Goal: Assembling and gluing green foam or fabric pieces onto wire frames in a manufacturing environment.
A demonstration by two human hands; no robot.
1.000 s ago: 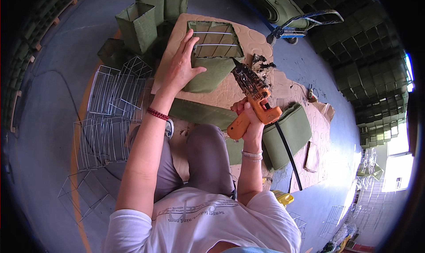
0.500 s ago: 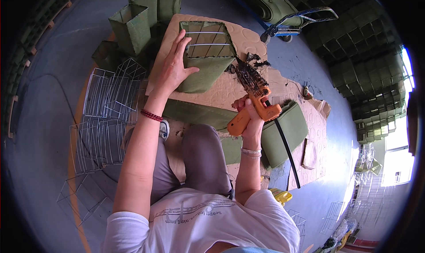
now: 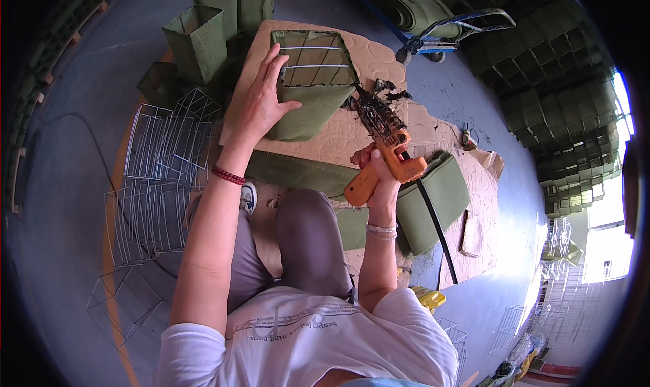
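Observation:
A green fabric box point(image 3: 308, 109) stands on cardboard, its open top crossed by white wires and a wire frame showing inside. My left hand point(image 3: 261, 109) steadies its left side, the fingertips at the rim and the thumb over the near face. In my right hand point(image 3: 380, 177) is an orange glue gun point(image 3: 365, 185) with a black glue stick point(image 3: 437, 228) sticking out of its back. Dark residue crusts the gun's front, and its tip is at the box's right top corner.
Wire frames point(image 3: 152, 211) are piled at my left, with green boxes point(image 3: 196, 38) behind them. Folded green fabric point(image 3: 433, 201) lies on the cardboard point(image 3: 237, 126) at right. A blue trolley point(image 3: 433, 45) stands at the back, near stacked green boxes point(image 3: 535, 96).
My hands, the box and the glue gun appear slightly further left in the picture. The gun tip stays by the same corner, and both holds look the same.

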